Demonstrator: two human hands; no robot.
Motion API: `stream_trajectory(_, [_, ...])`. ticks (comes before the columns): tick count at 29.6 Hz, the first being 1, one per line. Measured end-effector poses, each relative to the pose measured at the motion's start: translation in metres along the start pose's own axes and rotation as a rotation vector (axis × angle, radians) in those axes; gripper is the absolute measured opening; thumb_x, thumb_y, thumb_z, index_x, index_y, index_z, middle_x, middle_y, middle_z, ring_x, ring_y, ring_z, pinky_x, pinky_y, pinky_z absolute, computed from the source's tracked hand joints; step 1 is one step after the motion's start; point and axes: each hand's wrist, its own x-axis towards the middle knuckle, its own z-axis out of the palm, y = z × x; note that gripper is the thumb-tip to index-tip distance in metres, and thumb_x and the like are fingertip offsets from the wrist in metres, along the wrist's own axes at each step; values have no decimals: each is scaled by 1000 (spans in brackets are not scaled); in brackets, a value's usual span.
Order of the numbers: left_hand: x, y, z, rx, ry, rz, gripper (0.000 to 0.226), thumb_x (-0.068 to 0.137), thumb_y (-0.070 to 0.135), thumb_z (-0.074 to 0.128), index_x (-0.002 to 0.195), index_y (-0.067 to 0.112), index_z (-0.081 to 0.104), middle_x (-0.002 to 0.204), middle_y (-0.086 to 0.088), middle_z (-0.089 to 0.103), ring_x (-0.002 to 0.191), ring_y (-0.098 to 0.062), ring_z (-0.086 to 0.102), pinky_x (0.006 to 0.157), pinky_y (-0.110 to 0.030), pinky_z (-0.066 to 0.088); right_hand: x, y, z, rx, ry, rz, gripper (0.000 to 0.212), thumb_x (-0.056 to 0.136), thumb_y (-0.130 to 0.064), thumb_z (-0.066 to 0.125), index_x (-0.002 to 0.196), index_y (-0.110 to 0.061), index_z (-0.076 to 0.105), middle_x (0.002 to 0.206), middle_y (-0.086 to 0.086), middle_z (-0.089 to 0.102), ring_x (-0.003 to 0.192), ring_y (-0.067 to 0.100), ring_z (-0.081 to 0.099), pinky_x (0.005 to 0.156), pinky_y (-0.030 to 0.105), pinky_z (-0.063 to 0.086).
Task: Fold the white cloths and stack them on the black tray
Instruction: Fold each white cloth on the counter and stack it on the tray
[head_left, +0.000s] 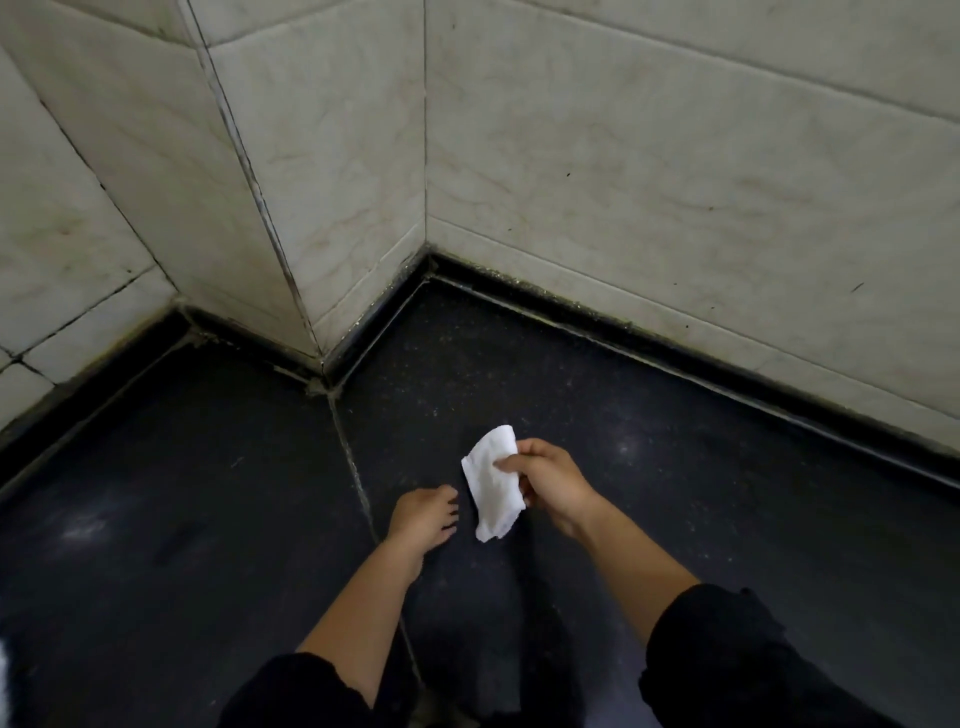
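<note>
Right hand (550, 480) pinched shut on a small white cloth (493, 483), thumb and fingers gripping its right edge, cloth dangling crumpled and loosely folded above the dark speckled counter (208, 519). Left hand (423, 519) empty, fingers loosely spread and pointing down, just left of the cloth and apart from it. Pale tiled wall (623, 156) behind, black sleeves (727, 649) at both forearms.

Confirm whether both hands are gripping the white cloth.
No, only the right hand pinches the white cloth; the left hand hangs apart from it, holding nothing.
</note>
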Motion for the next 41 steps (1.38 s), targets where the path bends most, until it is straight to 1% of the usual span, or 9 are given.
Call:
stream_trajectory(2, [-7,3,5,-160,-128,-98,33,92,32,57,113,6,58,111,-13,63,103,-23,60,90,-34,49,-9,-9,-4,50,-18,-25,15,86,-9,64,101,-7,65,92,11,67,79,21,62,66,30,51])
stream_trajectory(6, [-15,2,22,-249,-337,-170,47,85,41,55,118,8,60,119,-13,64,109,-27,60,96,-41,45,-27,-15,-24,87,-11,-25,25,85,-13,66,110,-6,65,107,15,70,97,29,67,86,42,55])
stream_trajectory(9, [-27,4,45,-274,-424,-117,38,86,29,55,120,11,61,118,-12,67,108,-28,62,94,-43,48,-47,-9,-51,165,41,-33,26,86,-13,65,111,-6,65,109,13,70,102,29,67,80,38,57])
stream_trajectory(17, [-66,-5,110,-101,-547,-2,32,89,12,60,120,20,61,117,-9,68,108,-25,65,80,-36,54,-118,28,-136,312,218,-78,22,83,-5,66,105,-3,68,102,13,73,89,25,71,68,33,57])
stream_trajectory(22, [-121,-34,176,56,-638,68,36,87,8,63,122,19,61,116,-9,69,106,-25,67,80,-38,57,-183,78,-207,395,339,-98,27,80,-1,65,107,-2,66,103,15,73,92,27,69,81,42,55])
stream_trajectory(29, [-229,-124,305,212,-770,113,38,85,4,64,122,13,60,115,-11,70,103,-28,68,79,-38,58,-315,178,-334,471,482,-118,28,78,-1,64,106,-3,68,104,16,72,93,28,68,84,47,55])
stream_trajectory(34, [-278,-162,378,283,-843,110,37,84,4,65,120,13,61,113,-11,71,100,-27,70,74,-35,59,-384,215,-393,511,576,-150,25,77,-2,64,102,-6,69,93,11,71,85,26,67,67,34,54])
stream_trajectory(38, [-321,-182,441,378,-903,127,39,84,3,65,121,12,61,112,-11,70,96,-24,70,71,-33,58,-436,240,-443,552,686,-183,19,77,-1,66,93,-9,71,83,9,69,73,23,64,66,34,50])
stream_trajectory(41, [-352,-192,492,454,-975,153,38,84,5,64,121,12,61,114,-10,69,98,-24,69,72,-32,58,-468,254,-484,570,767,-204,16,77,0,68,90,-10,71,77,7,68,64,19,62,58,29,48])
